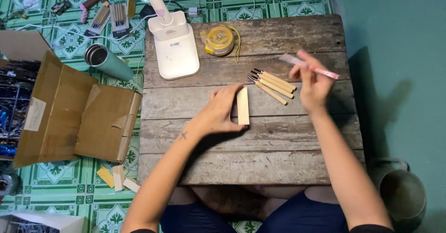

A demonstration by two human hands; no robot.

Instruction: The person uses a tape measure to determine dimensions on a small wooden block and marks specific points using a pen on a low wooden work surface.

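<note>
Your left hand (222,110) clamps pale rectangular wood block (243,105); right hand (312,82) pinches thin pink-handled blade (310,66) — blurred. Risk: slip toward left fingers — block unbraced.

Counter (278,154): rough, weathered grey wood planks, matt. Wood block (243,105) at its centre: pale, smooth, bare. Carving tools (273,85) at 1 o'clock: light wooden handles. Lamp base (175,49) at 11: glossy white plastic. Box (69,112) at 9: matt brown cardboard.

Arms: bare from wrist to above the elbow.
Sleeves: dark edges just showing at the bottom of the view.
Left forearm (183,135): small dark cross-shaped mark near the wrist.
Legs: dark blue shorts (297,216), knees bare.
</note>
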